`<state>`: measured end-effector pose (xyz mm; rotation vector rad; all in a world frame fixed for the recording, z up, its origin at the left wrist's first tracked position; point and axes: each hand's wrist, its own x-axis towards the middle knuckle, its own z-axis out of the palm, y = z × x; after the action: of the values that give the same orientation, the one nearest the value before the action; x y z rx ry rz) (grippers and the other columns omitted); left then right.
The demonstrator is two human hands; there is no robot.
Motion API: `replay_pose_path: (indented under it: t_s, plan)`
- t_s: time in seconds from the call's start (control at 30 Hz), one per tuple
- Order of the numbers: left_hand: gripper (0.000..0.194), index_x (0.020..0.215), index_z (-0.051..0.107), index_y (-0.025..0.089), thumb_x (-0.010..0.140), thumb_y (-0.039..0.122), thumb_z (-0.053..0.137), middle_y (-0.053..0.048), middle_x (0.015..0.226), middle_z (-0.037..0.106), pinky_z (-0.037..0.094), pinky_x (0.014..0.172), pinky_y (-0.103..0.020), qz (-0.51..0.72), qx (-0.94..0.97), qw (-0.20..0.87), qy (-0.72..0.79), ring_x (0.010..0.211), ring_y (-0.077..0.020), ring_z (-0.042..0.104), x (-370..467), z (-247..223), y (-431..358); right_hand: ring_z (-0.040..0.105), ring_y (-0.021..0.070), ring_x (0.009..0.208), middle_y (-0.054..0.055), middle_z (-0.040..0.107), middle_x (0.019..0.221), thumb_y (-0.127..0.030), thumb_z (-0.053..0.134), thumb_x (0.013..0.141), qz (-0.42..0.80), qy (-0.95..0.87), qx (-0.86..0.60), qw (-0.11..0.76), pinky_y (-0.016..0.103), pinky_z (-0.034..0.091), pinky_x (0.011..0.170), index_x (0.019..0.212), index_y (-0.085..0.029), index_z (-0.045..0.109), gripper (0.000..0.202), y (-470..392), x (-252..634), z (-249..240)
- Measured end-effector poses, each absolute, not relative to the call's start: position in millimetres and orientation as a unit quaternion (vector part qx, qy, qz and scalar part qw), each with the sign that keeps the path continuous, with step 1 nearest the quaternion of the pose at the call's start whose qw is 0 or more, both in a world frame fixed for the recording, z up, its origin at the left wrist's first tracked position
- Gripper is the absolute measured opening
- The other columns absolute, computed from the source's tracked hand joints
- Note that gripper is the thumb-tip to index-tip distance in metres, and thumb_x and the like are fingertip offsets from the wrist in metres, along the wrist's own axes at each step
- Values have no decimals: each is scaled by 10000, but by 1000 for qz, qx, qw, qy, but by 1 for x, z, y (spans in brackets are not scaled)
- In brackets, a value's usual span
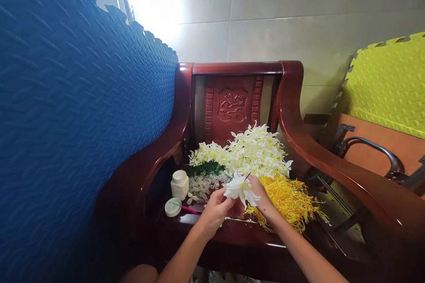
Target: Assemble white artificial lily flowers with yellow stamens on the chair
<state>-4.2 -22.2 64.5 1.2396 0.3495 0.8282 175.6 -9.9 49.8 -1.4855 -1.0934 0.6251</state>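
Observation:
In front of me, above the chair seat, my left hand [216,210] pinches a white artificial lily [239,187] by its left petals. My right hand [260,195] is closed at the flower's right side. A thin dark stick-like piece [247,177] shows at its fingertips, which the petals partly hide. Beneath and behind the hands lie a large heap of white artificial flowers [257,152], a bundle of yellow stamens [288,199], pale lacy pieces [201,188] and dark green pieces [206,168].
An open white jar [179,185] stands on the seat's left, beside a round lid [173,207] with a pink-handled tool [189,209] resting on it. The wooden chair's armrests [142,154] flank the seat. Blue foam mats [83,97] stand left, a yellow mat [388,84] right.

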Motion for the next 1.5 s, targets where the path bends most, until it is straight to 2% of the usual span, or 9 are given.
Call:
replay_pose_path:
  t_s: [0.1,0.17,0.3,0.5,0.6,0.97,1.13,1.3,1.5]
  plan:
    - [448,813,582,116,810,563,603,-23,627,579,445,568,-253,376,560,719,168,531,-121,541,-4,61,-18,581,243,1095,75,671,1141,-502,538,843,279,-497,-557,604,380,408,986,1045,-226,683,371,-20,162,75]
    - [462,827,572,120,797,580,610,-14,622,563,436,551,-249,387,552,716,181,520,-117,528,-5,61,-15,546,231,1152,57,655,1180,-488,508,894,292,-524,-498,626,364,362,1033,1076,-240,681,353,-32,151,92]
    - [451,835,554,120,794,564,624,-4,619,543,431,535,-244,408,539,714,185,513,-110,504,-8,64,-14,512,232,1194,49,624,1200,-411,583,885,273,-607,-449,597,352,350,1045,1004,-265,718,232,-51,138,108]
    - [381,907,562,112,861,490,577,4,605,531,426,552,-241,409,556,702,178,521,-107,499,-11,63,-16,535,247,1135,48,618,1167,-375,618,866,235,-604,-465,603,394,389,1000,951,-285,703,151,-57,138,109]
    - [385,924,568,110,859,489,581,2,607,535,429,560,-243,407,557,701,180,523,-108,501,-11,61,-16,541,250,1117,52,630,1132,-377,630,855,226,-612,-460,602,391,397,984,928,-275,697,142,-59,138,111]
    - [403,803,581,116,814,516,625,-13,622,555,431,562,-240,408,555,700,188,538,-110,504,-11,64,-19,541,243,1069,52,625,1058,-369,647,840,251,-588,-446,626,369,401,947,850,-259,645,111,-61,136,111]
    - [391,845,589,112,828,502,613,-16,622,569,429,569,-240,403,566,695,185,534,-110,507,-12,61,-19,541,232,1053,45,626,1025,-368,662,829,258,-581,-444,631,355,394,959,844,-254,633,119,-62,135,110]
    - [377,855,590,115,828,490,619,-10,622,563,416,554,-232,404,558,701,182,532,-110,510,-12,60,-19,545,231,1076,41,626,1062,-347,636,855,241,-601,-445,619,361,385,975,940,-274,659,114,-66,136,113]
    - [367,851,597,121,830,487,616,-7,620,560,421,567,-241,399,562,699,192,547,-118,517,-14,64,-20,559,236,1055,48,636,1046,-369,633,855,241,-603,-454,610,372,401,962,879,-267,680,115,-66,137,113]
